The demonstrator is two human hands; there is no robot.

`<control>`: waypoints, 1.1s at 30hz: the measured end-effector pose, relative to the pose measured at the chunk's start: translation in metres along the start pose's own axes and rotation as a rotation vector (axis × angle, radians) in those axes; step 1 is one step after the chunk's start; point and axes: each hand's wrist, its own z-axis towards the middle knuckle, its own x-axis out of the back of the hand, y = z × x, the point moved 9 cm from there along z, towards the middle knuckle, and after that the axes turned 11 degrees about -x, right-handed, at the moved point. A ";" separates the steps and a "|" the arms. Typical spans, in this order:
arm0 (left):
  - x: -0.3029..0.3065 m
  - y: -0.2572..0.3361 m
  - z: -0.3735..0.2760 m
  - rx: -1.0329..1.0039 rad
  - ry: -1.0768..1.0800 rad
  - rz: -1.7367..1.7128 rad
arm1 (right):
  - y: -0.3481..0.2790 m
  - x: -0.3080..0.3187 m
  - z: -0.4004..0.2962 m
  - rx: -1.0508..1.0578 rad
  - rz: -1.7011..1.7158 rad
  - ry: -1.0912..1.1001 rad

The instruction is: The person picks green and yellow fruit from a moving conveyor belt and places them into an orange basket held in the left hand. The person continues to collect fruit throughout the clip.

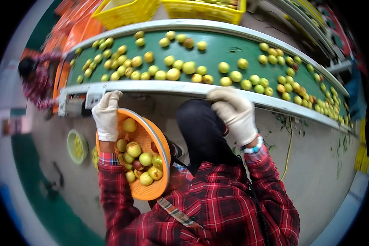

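Observation:
My left hand [107, 115], in a white glove, is raised beside the near rail of the conveyor, its fingers bent together. Its wrist passes over an orange mesh basket [149, 127] with a grey rim, tilted against my side. Yellow-green and reddish-brown jujubes [145, 159] lie inside. My right hand [233, 113], also gloved, is at the conveyor's near rail [184, 87] with curled fingers; whether anything is inside them is hidden. Many jujubes [189, 67] are spread over the green belt [215, 55], singly and in clusters.
Yellow crates [203, 10] stand behind the conveyor, one holding fruit. A person [37, 80] in a plaid shirt is at the belt's left end. A pale green bowl [77, 147] of fruit sits on the floor at left. A yellow cable [289, 150] and leaf litter lie at right.

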 end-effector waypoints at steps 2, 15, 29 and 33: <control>0.037 -0.007 -0.016 0.016 0.083 0.090 | 0.032 0.011 0.006 -0.134 -0.038 0.009; 0.174 0.005 -0.170 0.319 0.507 0.528 | 0.110 -0.048 0.010 -0.237 -0.352 -0.340; 0.146 -0.004 -0.153 0.417 0.515 0.455 | 0.334 -0.138 -0.053 -0.551 -0.580 -0.888; 0.134 0.000 -0.147 0.416 0.549 0.442 | 0.419 -0.205 -0.060 -0.097 -0.882 -0.984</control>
